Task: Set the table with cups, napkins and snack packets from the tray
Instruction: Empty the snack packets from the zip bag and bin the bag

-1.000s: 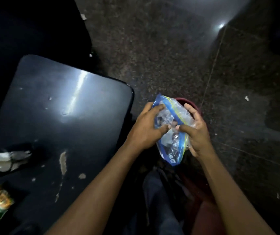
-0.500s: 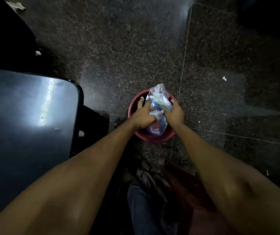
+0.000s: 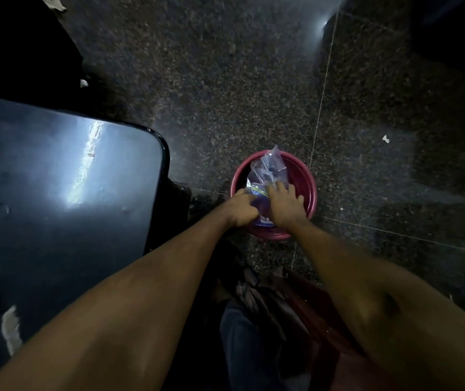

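Note:
A clear plastic bag with blue edging (image 3: 265, 172) lies inside a red round bucket (image 3: 306, 187) on the floor. My left hand (image 3: 239, 208) sits at the bag's near left side with its fingers curled on the plastic. My right hand (image 3: 286, 204) lies flat on top of the bag, fingers spread, pressing on it. The bag's far end sticks up above the bucket's rim. What is inside the bag is too dim to tell.
A dark glossy table (image 3: 64, 193) with a rounded corner stands at the left, a white scrap (image 3: 11, 328) near its front edge. The floor is dark speckled stone (image 3: 225, 80) with small white bits. My legs show at the bottom.
Both hands carried the bag from beside the table's corner down into the red bucket. My right hand now lies flat on top of it instead of pinching it.

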